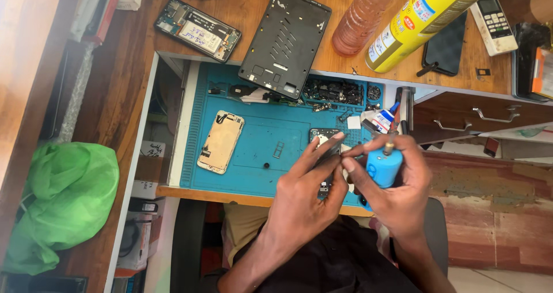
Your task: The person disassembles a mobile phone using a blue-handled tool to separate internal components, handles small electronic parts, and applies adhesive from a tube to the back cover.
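My left hand (302, 186) pinches a small dark part and steadies an opened dark phone (322, 136) that lies on the blue work mat (259, 149). My right hand (397, 183) grips a blue cylindrical tool (383, 167) with a metal tip pointing up, right beside the phone. The two hands touch at the fingertips over the phone, which they mostly hide. A gold phone back (220, 141) lies face down on the mat, to the left of both hands.
On the wooden desk above lie a black tablet frame (285, 39), an open phone showing its battery (197, 29), a clear plastic bottle (364, 17), a yellow spray can (417, 22), a dark phone (444, 45) and a remote (494, 23). A green bag (63, 203) sits at left.
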